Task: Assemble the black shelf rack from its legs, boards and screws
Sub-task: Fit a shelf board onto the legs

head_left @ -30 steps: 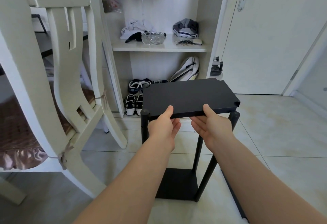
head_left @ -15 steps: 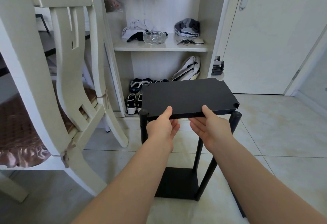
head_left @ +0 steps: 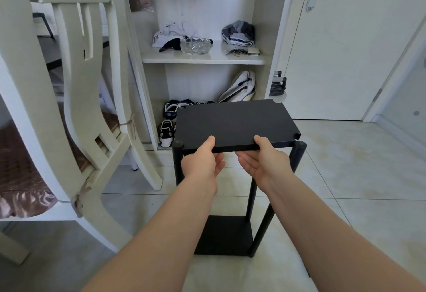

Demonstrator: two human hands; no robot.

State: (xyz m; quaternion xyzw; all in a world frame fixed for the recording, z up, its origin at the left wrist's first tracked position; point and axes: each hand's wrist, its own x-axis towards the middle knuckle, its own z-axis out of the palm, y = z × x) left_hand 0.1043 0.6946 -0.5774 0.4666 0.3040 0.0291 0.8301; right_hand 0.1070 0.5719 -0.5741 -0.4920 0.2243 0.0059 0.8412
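A flat black board (head_left: 235, 123) with notched corners hovers over the top of the black rack. My left hand (head_left: 202, 164) grips its near edge, thumb on top and fingers beneath. My right hand (head_left: 262, 162) holds the same edge a little to the right, in the same way. Upright black legs stand under the board: one at the near left (head_left: 178, 162), one at the near right (head_left: 297, 155). Another black board (head_left: 223, 234) sits low between the legs, close to the tiled floor. The far legs are hidden behind the top board.
A cream wooden chair (head_left: 76, 107) with a brown cushion stands close on the left. Behind the rack is an open wardrobe shelf (head_left: 202, 58) with a glass bowl and clothes, and shoes (head_left: 167, 128) below. A white door (head_left: 345, 49) is at the right.
The view has shifted slightly; the top board sits a touch lower and closer to the leg tops. Both hands keep the same grip on its near edge.
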